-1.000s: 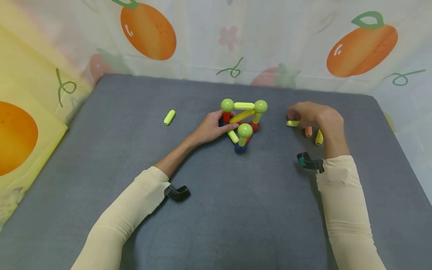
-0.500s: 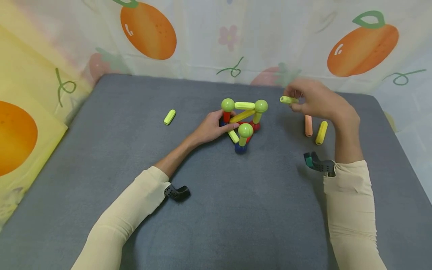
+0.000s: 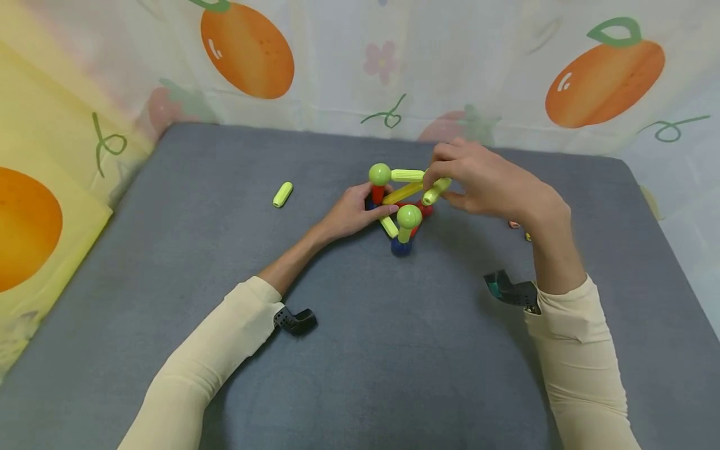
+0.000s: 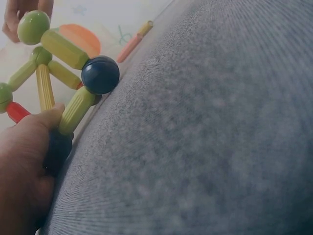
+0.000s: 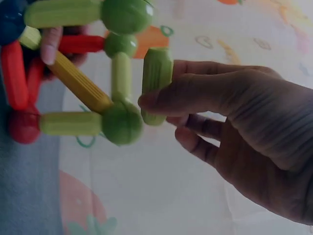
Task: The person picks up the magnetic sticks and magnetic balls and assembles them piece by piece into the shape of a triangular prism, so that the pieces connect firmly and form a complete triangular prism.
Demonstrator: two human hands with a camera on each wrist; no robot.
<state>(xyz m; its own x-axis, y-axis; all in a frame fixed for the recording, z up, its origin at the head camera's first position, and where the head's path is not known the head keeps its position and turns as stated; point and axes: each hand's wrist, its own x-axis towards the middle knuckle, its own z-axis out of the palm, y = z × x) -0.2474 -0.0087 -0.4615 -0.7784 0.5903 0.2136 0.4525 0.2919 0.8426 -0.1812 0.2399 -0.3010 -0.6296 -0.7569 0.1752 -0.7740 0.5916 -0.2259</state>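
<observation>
A frame of magnetic rods and balls stands on the table, with a green ball (image 3: pixel 409 217) on a short post at its near corner. Below that ball sits a blue ball (image 3: pixel 401 246); a yellow rod (image 5: pixel 80 83) runs diagonally at the back. My left hand (image 3: pixel 354 212) grips the frame's left base corner, around another blue ball (image 4: pixel 58 152) partly hidden by the hand. Between thumb and fingers, my right hand (image 3: pixel 486 181) pinches a light green rod (image 5: pixel 156 83). In the head view this rod is over the back right green ball (image 5: pixel 122 122), hiding it.
One light green rod (image 3: pixel 283 194) lies left of the frame. An orange rod (image 4: pixel 129 47) and a yellow rod (image 4: pixel 146 27) lie to the right, mostly hidden by the right arm in the head view. A fruit-print curtain (image 3: pixel 337 62) hangs behind the table.
My right hand has picked up the light green rod from the table at right and carried it left to the frame. My left hand has stayed at the frame's corner.
</observation>
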